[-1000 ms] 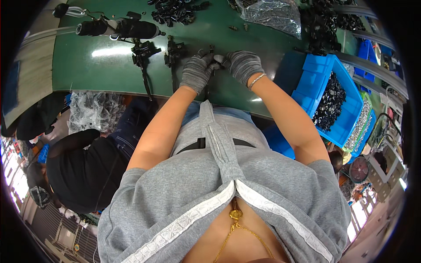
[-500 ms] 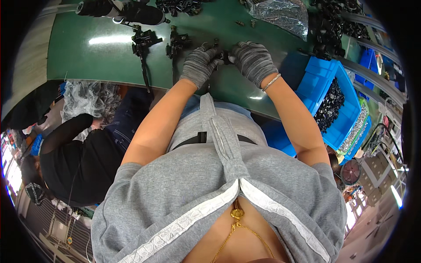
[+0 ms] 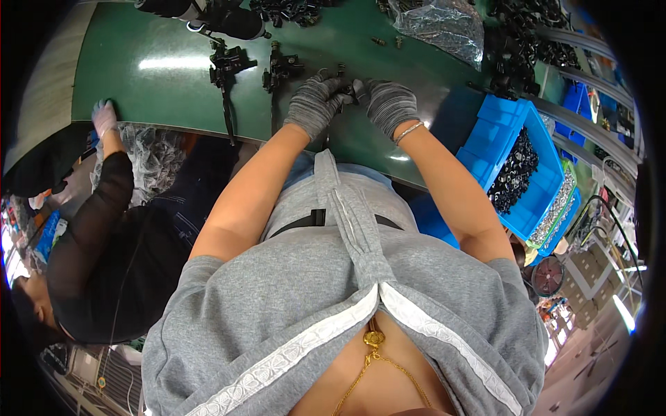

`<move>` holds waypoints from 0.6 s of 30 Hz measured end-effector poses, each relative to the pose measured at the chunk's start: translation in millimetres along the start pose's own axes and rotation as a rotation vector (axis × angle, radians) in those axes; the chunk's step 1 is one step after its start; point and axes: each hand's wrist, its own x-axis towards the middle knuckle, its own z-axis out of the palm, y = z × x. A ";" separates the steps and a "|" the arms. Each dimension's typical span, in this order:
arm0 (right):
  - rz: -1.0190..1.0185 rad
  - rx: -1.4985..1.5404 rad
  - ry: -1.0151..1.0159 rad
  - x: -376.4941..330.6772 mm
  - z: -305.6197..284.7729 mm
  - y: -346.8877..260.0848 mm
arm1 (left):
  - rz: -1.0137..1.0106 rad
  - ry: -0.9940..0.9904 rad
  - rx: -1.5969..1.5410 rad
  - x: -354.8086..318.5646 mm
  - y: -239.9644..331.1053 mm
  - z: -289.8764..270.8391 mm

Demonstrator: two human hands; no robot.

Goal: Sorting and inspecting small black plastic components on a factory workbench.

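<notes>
Both of my hands wear grey striped knit gloves and meet near the table's front edge. My left hand (image 3: 313, 104) is closed around a small black lever assembly (image 3: 345, 91), most of which the fingers hide. From the right, my right hand (image 3: 390, 105) pinches at the same assembly; whether it also holds a smaller piece is hidden. Just left of my left hand lies a black lever assembly (image 3: 277, 73) with its lever toward me. Farther left rests another similar lever assembly (image 3: 225, 69).
Blue bins (image 3: 548, 173) of small black parts stand at right. Clear plastic bags (image 3: 444, 31) and loose fittings (image 3: 388, 42) lie at the back of the green table (image 3: 159, 97). A black tool (image 3: 229, 21) hangs back left. A co-worker's gloved hand (image 3: 104, 116) touches the left edge.
My right hand has shifted slightly left, closer to my left hand. The co-worker's arm at the left has reached up onto the table's edge.
</notes>
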 end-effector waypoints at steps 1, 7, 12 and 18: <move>0.031 0.073 -0.032 3.1 -0.7 2.7 | -0.004 0.005 0.001 0.0 4.0 -4.2; 0.303 0.252 0.149 71.1 -29.2 39.1 | -0.047 0.003 0.030 -4.0 6.5 -7.6; 0.270 -0.155 0.460 151.0 -7.3 93.7 | -0.024 -0.106 -0.118 3.7 11.9 -16.5; 0.262 -0.218 0.401 178.8 -1.3 127.1 | 0.072 -0.013 -0.088 4.1 7.3 -8.3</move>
